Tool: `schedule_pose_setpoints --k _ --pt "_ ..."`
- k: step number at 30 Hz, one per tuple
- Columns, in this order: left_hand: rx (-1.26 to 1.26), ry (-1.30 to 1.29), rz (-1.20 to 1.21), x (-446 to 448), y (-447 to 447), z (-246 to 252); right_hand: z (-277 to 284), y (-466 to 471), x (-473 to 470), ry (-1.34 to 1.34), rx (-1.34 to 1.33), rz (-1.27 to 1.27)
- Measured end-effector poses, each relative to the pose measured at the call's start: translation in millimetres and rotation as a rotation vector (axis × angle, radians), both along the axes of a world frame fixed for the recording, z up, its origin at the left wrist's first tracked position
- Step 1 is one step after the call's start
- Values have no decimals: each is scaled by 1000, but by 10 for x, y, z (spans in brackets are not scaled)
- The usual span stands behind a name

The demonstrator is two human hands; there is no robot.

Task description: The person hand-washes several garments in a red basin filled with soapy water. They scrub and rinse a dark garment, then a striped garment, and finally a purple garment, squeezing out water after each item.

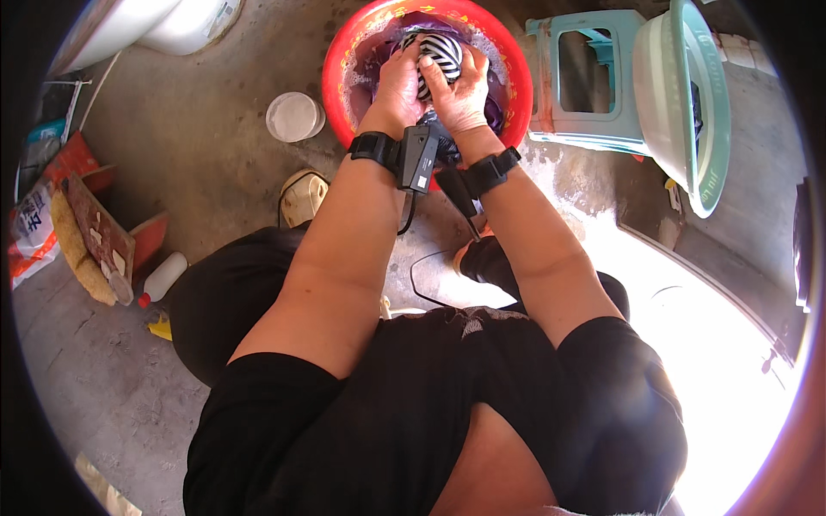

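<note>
Over a red plastic basin (333, 77) at the top middle, my left hand (400, 80) and my right hand (459, 90) press a bunched black-and-white striped cloth (444, 55) between them. The cloth bulges out between my fingers and thumbs. Beneath my hands the basin holds sudsy water with purple and dark fabric (439, 22) in it. How deep my fingers reach into the folds cannot be seen. Each wrist wears a black strap with a small device.
A round white tub (295, 117) stands on the floor left of the basin. To the right, a light-blue plastic stool (548, 77) lies near a tilted pale-green basin (664, 97). A white bottle (165, 278) and a scrub board with a brown brush-like thing (80, 248) lie at the left.
</note>
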State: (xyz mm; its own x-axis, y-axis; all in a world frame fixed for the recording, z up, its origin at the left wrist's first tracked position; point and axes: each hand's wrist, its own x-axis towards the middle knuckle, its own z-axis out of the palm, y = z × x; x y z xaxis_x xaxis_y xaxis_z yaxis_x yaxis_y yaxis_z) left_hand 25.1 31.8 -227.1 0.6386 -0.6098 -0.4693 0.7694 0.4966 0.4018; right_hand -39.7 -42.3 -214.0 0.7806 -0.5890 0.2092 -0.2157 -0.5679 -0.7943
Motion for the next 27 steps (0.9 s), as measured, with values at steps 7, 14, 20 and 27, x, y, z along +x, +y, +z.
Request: schedule_pose_setpoints --k 7,14,20,27 --pt "220 -53 44 -99 37 47 -216 -25 55 60 -88 -44" --pt "325 -51 -71 -121 44 -14 -284 -94 3 -104 338 12" --pt "552 -172 -280 -59 13 -244 -420 -321 -121 -1 518 111" --pt "1609 -873 -496 46 224 -204 -498 -718 -489 653 -20 -222"
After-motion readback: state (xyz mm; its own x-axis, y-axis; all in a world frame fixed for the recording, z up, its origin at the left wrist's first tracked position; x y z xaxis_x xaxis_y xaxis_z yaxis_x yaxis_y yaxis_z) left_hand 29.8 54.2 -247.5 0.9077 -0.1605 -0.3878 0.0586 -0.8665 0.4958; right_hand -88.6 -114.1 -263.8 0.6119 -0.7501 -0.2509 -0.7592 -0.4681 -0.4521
